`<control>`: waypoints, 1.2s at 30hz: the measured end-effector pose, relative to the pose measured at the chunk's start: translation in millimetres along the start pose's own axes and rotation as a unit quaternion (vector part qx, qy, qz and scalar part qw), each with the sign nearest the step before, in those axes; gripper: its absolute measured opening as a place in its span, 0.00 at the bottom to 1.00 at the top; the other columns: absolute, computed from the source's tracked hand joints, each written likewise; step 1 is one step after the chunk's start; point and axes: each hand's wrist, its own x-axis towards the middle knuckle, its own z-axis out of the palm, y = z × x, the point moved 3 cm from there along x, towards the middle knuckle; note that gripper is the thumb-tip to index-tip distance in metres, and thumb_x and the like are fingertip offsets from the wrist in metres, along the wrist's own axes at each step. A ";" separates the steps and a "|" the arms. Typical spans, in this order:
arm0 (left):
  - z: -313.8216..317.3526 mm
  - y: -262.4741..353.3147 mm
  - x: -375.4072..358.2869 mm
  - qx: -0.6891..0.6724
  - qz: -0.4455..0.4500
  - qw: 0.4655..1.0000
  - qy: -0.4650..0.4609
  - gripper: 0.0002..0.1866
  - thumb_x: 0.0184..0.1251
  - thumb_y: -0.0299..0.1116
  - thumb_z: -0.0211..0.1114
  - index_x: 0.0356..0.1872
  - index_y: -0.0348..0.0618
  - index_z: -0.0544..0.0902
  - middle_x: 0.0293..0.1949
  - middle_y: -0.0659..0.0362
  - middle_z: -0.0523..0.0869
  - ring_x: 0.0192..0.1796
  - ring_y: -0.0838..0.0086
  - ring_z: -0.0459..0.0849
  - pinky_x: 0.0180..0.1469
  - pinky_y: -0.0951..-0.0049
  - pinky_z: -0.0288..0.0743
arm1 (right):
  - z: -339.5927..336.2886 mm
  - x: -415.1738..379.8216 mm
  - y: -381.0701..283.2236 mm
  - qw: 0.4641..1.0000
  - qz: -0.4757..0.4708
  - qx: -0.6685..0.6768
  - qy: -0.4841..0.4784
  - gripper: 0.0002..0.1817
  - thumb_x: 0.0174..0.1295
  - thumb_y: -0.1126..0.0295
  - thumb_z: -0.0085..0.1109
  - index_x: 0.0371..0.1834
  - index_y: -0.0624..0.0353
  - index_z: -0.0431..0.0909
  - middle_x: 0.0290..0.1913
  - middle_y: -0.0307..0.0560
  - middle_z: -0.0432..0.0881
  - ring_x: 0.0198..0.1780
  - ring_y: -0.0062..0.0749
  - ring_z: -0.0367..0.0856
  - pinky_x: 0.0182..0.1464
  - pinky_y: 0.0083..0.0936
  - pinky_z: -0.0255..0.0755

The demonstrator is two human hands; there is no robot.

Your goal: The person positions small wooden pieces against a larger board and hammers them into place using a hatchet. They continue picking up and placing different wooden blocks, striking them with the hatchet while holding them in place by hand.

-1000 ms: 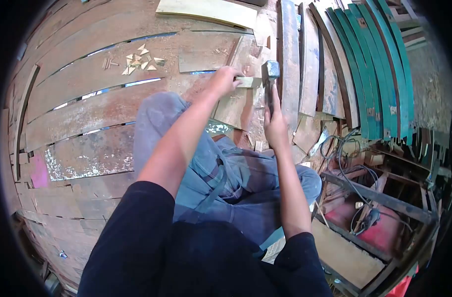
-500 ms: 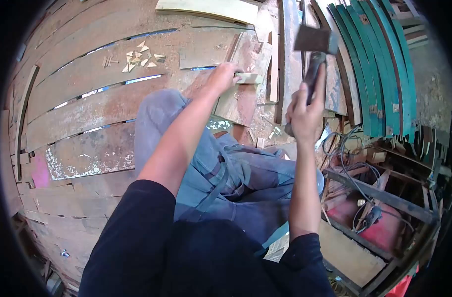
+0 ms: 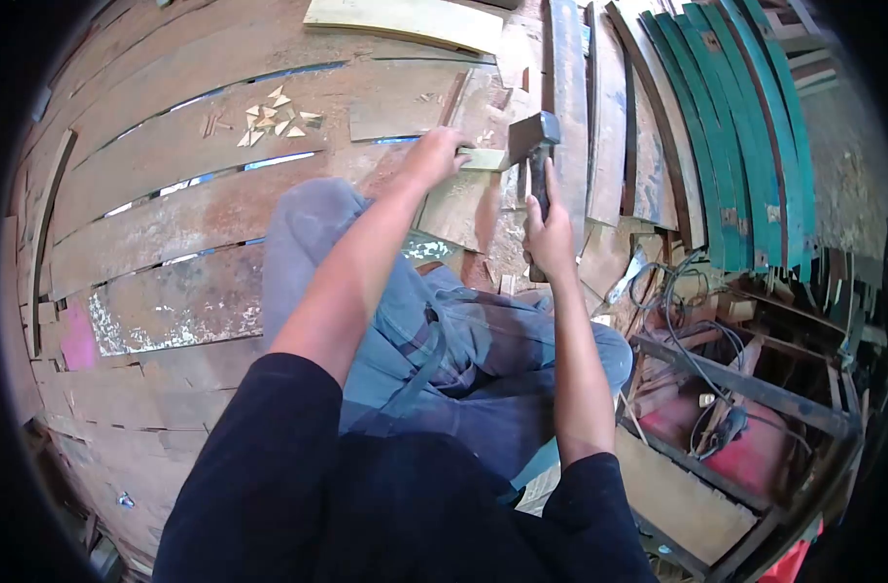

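Observation:
My right hand (image 3: 551, 238) is wrapped round the dark handle of a hatchet (image 3: 533, 136). Its blade side faces left, and the head overlaps the right end of a small pale piece of wood (image 3: 485, 158). That piece is pinched at its left end by the fingers of my left hand (image 3: 438, 154). Beneath it lies a wide, worn board (image 3: 455, 209), dusted with shavings on its right side.
Small triangular wood offcuts (image 3: 272, 117) lie on the plank floor (image 3: 186, 219) to the left. A pale plank (image 3: 405, 21) rests at the top. On the right are green slats (image 3: 745, 136), tangled cables (image 3: 672, 291) and a metal frame (image 3: 755, 384).
My right hand has swung the hatchet down and to the left, from out at the right to the end of the wood piece. My left hand stays in nearly the same place.

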 end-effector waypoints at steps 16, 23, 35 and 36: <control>-10.1 10.9 -0.5 -0.004 0.001 1.000 -0.002 0.12 0.55 0.28 0.72 0.42 0.45 0.88 0.43 0.51 0.87 0.47 0.56 0.85 0.53 0.62 0.78 | -97.1 -7.0 -131.2 0.931 -0.243 0.133 0.237 0.32 0.74 0.73 0.47 0.79 0.53 0.47 0.55 0.52 0.75 0.33 0.20 0.73 0.32 0.15 0.71; -5.8 1.6 -0.3 -0.001 0.011 1.000 0.006 0.12 0.55 0.28 0.73 0.43 0.45 0.88 0.44 0.51 0.87 0.47 0.56 0.85 0.52 0.63 0.78 | 4.1 -18.9 -10.0 0.989 0.012 -0.141 -0.031 0.32 0.71 0.70 0.48 0.77 0.59 0.53 0.70 0.68 0.66 0.67 0.56 0.71 0.66 0.40 0.64; -9.1 3.4 0.4 -0.002 0.011 1.000 0.005 0.12 0.57 0.28 0.72 0.43 0.45 0.88 0.44 0.51 0.86 0.44 0.56 0.85 0.49 0.64 0.78 | -3.5 -40.6 79.2 0.953 0.151 0.259 0.041 0.34 0.76 0.69 0.44 0.81 0.44 0.41 0.19 0.37 0.65 0.12 0.18 0.60 0.11 0.21 0.61; -7.4 2.6 -2.4 0.005 0.017 1.000 0.011 0.12 0.57 0.27 0.72 0.44 0.45 0.88 0.44 0.51 0.86 0.44 0.56 0.85 0.48 0.64 0.79 | -11.1 -43.6 71.7 0.945 0.163 0.281 0.045 0.35 0.76 0.69 0.44 0.81 0.43 0.40 0.19 0.37 0.65 0.12 0.18 0.60 0.11 0.20 0.61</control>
